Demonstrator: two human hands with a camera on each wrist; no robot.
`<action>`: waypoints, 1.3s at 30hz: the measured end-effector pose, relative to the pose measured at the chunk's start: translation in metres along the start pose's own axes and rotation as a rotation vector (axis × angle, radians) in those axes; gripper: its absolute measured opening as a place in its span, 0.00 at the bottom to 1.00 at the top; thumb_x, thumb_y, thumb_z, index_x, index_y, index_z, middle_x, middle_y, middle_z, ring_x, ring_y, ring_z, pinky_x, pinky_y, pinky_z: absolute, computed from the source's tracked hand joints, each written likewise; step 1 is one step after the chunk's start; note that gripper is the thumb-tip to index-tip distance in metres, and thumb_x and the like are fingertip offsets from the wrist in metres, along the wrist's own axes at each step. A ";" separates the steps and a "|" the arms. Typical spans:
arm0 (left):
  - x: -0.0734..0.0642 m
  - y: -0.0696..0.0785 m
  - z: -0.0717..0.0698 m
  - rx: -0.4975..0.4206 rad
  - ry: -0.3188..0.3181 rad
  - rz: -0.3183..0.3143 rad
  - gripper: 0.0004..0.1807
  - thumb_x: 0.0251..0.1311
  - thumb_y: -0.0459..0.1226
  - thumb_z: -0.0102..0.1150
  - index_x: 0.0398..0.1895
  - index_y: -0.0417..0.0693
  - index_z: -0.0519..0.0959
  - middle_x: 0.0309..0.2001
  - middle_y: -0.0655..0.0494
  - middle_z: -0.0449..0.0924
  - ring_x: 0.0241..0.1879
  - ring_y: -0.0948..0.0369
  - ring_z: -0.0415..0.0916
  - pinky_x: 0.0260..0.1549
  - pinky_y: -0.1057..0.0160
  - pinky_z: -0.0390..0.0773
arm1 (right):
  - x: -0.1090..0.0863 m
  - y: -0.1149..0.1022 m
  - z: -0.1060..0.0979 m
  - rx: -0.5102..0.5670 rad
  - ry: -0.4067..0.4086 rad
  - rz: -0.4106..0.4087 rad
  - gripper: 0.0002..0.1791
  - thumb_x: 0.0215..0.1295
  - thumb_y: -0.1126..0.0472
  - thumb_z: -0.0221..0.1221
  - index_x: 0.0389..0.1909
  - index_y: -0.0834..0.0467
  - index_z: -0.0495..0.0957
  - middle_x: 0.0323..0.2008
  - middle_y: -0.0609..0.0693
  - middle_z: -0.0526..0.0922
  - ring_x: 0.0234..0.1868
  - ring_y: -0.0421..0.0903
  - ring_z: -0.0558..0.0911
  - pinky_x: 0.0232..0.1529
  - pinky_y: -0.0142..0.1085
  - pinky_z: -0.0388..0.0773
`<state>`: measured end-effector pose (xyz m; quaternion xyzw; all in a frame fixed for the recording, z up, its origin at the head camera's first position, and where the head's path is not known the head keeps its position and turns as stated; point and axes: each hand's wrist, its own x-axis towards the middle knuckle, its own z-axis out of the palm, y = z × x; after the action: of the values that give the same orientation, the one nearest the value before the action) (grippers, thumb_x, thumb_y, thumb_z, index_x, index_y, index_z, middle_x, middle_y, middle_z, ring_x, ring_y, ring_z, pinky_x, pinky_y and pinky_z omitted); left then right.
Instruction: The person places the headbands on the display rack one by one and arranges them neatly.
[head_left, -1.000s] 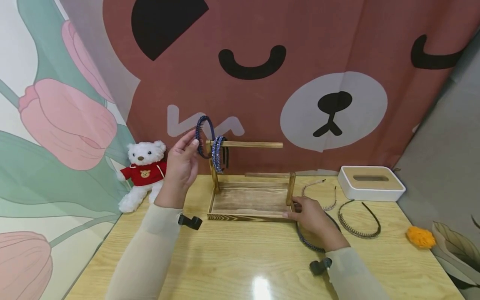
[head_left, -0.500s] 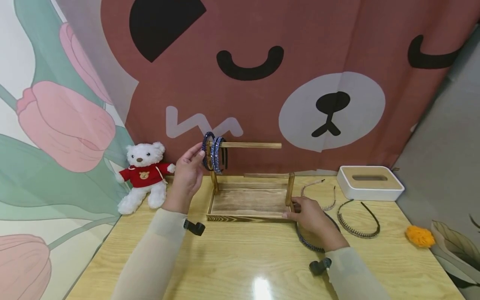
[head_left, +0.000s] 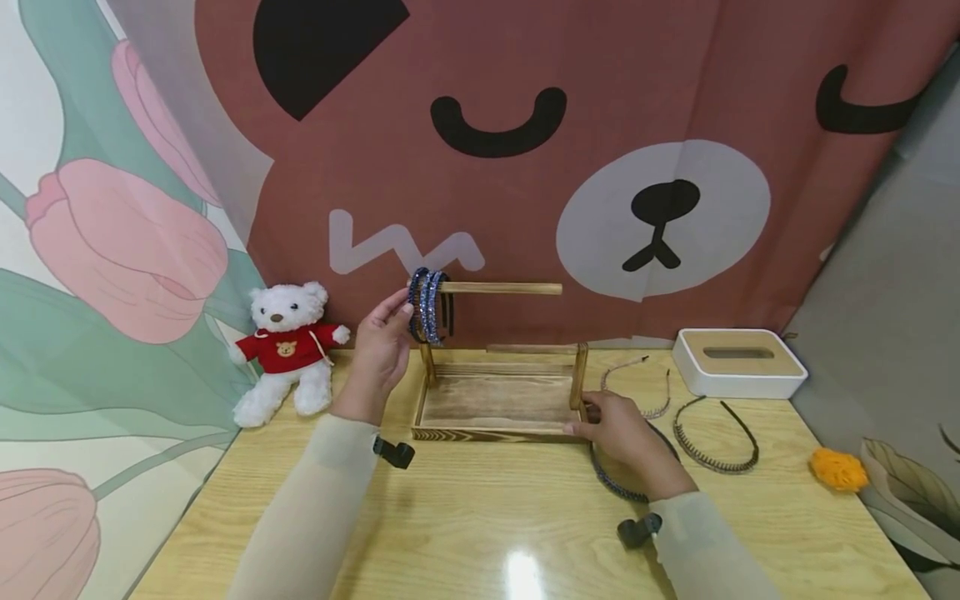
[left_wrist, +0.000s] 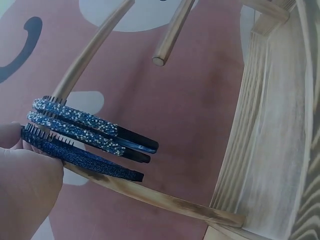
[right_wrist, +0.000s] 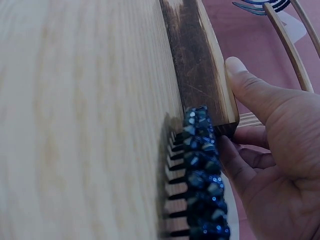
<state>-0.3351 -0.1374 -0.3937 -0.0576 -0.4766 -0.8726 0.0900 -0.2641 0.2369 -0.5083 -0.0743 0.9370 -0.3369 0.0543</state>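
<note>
My left hand (head_left: 381, 354) pinches a dark blue toothed headband (left_wrist: 85, 157) between thumb and fingers. The headband hangs round the left end of the upper bar (head_left: 513, 288) of a wooden stand (head_left: 491, 435). Right beside it on that bar hang two glittery blue headbands (left_wrist: 80, 132), their dark ends pointing down. At the stand's front right corner, my right hand (head_left: 622, 427) grips the tray edge, thumb on the front face and fingers round the side. A dark beaded headband (right_wrist: 202, 175) lies on the table, partly under that hand.
Right of the stand lie a pale headband (head_left: 656, 411) and a brown toothed headband (head_left: 716, 464). Behind them stands a white tissue box (head_left: 742, 385) with a wooden lid. An orange pompom (head_left: 838, 471) lies far right. A white teddy bear (head_left: 288, 350) in red sits at left.
My left hand has moved right and down, bringing the dark blue headband from above the bar's left end to against the glittery ones. The right hand has stayed on the stand.
</note>
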 end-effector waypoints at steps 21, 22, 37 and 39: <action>0.001 -0.003 -0.003 0.035 0.003 -0.047 0.24 0.83 0.26 0.51 0.78 0.31 0.69 0.50 0.61 0.85 0.51 0.66 0.81 0.54 0.73 0.81 | 0.000 0.001 -0.002 0.004 -0.003 0.004 0.50 0.69 0.38 0.72 0.80 0.66 0.69 0.68 0.65 0.83 0.68 0.62 0.84 0.64 0.57 0.85; 0.000 -0.002 -0.004 0.043 0.007 -0.048 0.25 0.83 0.27 0.50 0.78 0.30 0.68 0.49 0.61 0.85 0.51 0.66 0.81 0.55 0.72 0.81 | 0.000 0.001 -0.002 0.003 -0.002 0.002 0.50 0.69 0.38 0.72 0.80 0.66 0.69 0.67 0.65 0.83 0.68 0.62 0.84 0.64 0.57 0.85; -0.047 -0.051 -0.100 1.189 -0.254 -0.196 0.34 0.83 0.49 0.57 0.80 0.35 0.70 0.73 0.34 0.77 0.73 0.38 0.76 0.72 0.39 0.78 | 0.000 -0.005 -0.004 -0.011 -0.006 0.003 0.46 0.73 0.42 0.71 0.80 0.66 0.69 0.68 0.65 0.82 0.68 0.63 0.83 0.65 0.58 0.84; -0.052 -0.057 -0.106 1.209 -0.296 -0.209 0.35 0.82 0.48 0.59 0.81 0.35 0.68 0.73 0.34 0.77 0.72 0.38 0.77 0.71 0.39 0.78 | -0.002 -0.005 -0.003 -0.005 -0.006 0.007 0.46 0.73 0.42 0.71 0.80 0.66 0.68 0.69 0.66 0.82 0.68 0.63 0.83 0.65 0.58 0.84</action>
<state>-0.2981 -0.1908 -0.5072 -0.0699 -0.8961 -0.4358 -0.0462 -0.2626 0.2356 -0.5025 -0.0724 0.9379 -0.3341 0.0583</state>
